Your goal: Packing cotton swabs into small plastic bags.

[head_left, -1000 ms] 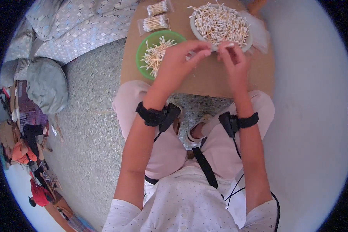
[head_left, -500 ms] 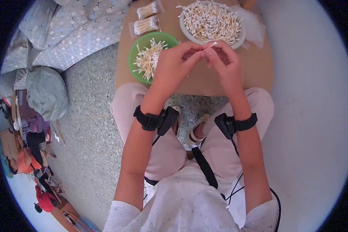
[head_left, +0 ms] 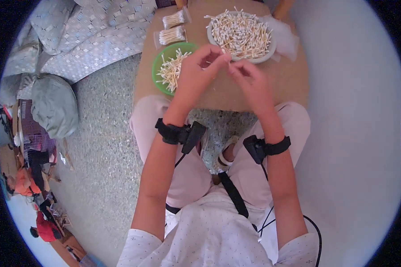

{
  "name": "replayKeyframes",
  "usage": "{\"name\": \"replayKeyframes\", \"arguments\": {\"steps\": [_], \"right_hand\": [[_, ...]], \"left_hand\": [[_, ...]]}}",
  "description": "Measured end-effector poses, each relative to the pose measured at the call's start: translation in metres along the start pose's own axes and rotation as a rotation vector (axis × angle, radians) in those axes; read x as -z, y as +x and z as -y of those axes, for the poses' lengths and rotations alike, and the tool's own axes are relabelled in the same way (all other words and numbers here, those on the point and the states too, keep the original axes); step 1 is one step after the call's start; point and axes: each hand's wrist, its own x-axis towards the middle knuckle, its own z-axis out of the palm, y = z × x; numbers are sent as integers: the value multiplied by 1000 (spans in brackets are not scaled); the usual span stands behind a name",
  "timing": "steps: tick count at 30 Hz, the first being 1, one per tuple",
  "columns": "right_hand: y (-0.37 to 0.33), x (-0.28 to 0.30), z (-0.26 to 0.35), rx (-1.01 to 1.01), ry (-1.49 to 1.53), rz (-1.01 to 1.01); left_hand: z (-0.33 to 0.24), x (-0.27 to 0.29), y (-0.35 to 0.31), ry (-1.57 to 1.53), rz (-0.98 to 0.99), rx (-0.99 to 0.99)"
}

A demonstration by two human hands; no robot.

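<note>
Over the front of the white bowl (head_left: 273, 50) of cotton swabs, my two hands meet at their fingertips. My left hand (head_left: 198, 73) pinches a cotton swab (head_left: 223, 51), whose white tip shows by the thumb and index finger. The fingertips of my right hand (head_left: 252, 84) are pinched together just below it, seemingly at the swab's lower end; the fingers partly hide the stick. Next to my left hand stands a green bowl (head_left: 156, 71) with more loose cotton swabs, partly covered by that hand. Both wrists wear black straps with small devices.
Two clear packets of cotton swabs, a far packet (head_left: 173, 19) and a nearer packet (head_left: 172, 35), lie behind the green bowl. Clear plastic bags (head_left: 286, 41) rest right of the white bowl. All stand on a brown board (head_left: 289, 84) beyond my knees. Two people are far left.
My hands have shifted slightly left, and the right hand has drawn down and a little apart from the left. The cotton swab's tip has moved left. The view has shifted slightly.
</note>
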Motion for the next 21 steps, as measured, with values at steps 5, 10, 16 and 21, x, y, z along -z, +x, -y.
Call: {"name": "replayKeyframes", "arguments": {"steps": [5,10,16,21], "right_hand": [[-1,-3,-12,-90,122,-9],[-8,5,-33,-133,329,-123],[-27,38,-35,-199,351,-57],[-32,64,10,-111,-119,66]], "left_hand": [[2,-7,2,121,-11,18],[15,-13,-4,200,-25,-90],[13,-20,-30,220,218,-6],[-8,-21,-37,302,316,-76]]}}
